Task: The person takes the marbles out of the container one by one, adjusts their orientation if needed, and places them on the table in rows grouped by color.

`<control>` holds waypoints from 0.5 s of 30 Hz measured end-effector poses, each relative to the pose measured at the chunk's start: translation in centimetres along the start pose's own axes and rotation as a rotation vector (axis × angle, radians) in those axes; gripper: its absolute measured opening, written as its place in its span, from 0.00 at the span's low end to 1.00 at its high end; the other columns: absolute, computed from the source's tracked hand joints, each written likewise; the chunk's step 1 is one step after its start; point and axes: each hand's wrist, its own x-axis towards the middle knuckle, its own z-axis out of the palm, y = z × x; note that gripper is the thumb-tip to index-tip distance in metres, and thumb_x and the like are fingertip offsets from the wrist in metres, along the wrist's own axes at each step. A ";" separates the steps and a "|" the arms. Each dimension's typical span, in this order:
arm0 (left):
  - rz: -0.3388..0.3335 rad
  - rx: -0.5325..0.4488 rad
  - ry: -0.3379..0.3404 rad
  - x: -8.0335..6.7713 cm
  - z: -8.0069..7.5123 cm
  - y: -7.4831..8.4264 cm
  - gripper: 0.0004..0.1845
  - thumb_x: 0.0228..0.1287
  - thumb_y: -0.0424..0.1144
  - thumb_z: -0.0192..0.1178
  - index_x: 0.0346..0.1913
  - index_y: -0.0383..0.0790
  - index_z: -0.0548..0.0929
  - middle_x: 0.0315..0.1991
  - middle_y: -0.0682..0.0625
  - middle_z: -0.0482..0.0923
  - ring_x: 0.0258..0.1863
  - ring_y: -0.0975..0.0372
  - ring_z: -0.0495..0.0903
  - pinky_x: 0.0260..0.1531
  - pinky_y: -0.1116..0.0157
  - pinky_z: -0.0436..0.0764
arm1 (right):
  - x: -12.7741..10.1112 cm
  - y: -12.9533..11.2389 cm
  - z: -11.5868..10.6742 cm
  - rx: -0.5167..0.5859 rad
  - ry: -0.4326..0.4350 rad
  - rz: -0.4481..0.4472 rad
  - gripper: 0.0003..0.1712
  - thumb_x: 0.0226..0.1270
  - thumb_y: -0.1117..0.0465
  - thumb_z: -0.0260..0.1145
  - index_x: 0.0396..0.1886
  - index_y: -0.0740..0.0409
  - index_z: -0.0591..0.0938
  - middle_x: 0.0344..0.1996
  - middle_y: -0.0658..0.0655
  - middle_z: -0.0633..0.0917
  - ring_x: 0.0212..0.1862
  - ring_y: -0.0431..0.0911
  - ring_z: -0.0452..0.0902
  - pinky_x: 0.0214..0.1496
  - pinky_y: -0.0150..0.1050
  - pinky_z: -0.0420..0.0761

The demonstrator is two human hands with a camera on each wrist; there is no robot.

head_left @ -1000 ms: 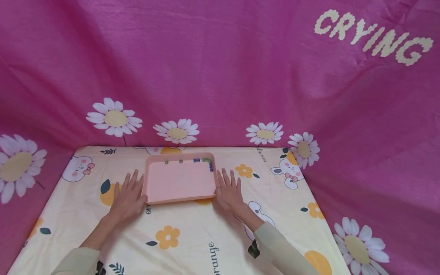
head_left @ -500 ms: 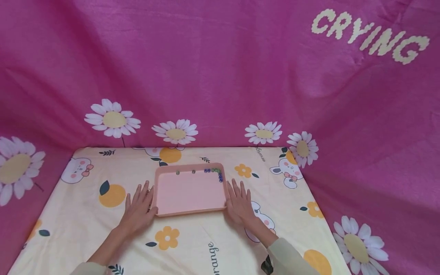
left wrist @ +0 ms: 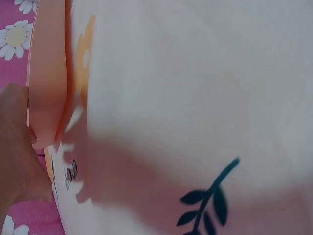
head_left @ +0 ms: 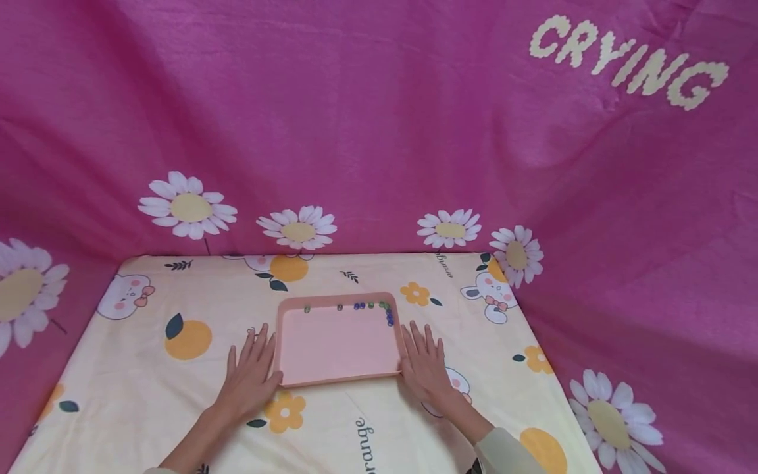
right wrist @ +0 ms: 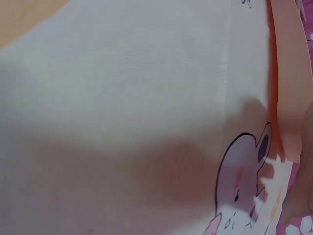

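A shallow pink tray (head_left: 334, 345) sits between my two hands in the head view. My left hand (head_left: 250, 378) lies along its left side, fingers straight and spread, thumb at the near left corner. On the other side my right hand (head_left: 426, 370) mirrors it, with extended fingers beside the right wall. Small green marbles (head_left: 371, 305) and blue marbles (head_left: 389, 317) line the tray's far edge, bunched at the far right corner. Both wrist views catch the tray's near wall (left wrist: 48, 73) with a hand at its corner.
A cream tablecloth (head_left: 331, 434) printed with oranges, flowers and rabbits covers the table. Behind it and along both sides hangs a magenta curtain (head_left: 367, 131) with daisies, close to the table's edges.
The tray has moved toward me and to the right, with both hands staying at its sides. One green marble has separated a little from the corner group.
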 end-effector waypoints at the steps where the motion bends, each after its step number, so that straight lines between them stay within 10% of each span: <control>1: -0.001 -0.004 -0.001 -0.1 0.2 0.2 0.39 0.71 0.49 0.55 0.77 0.32 0.55 0.79 0.37 0.42 0.76 0.41 0.38 0.69 0.37 0.33 | -0.2 0.1 0.0 0.006 0.001 0.003 0.34 0.78 0.54 0.44 0.80 0.56 0.55 0.78 0.61 0.52 0.77 0.64 0.39 0.72 0.68 0.42; 15: -0.001 -0.054 0.007 -0.8 1.4 1.3 0.39 0.69 0.44 0.55 0.76 0.29 0.55 0.79 0.36 0.42 0.76 0.41 0.39 0.68 0.34 0.37 | -2.3 0.9 0.5 0.027 -0.043 0.042 0.34 0.78 0.54 0.45 0.80 0.58 0.54 0.79 0.61 0.52 0.78 0.63 0.38 0.73 0.66 0.40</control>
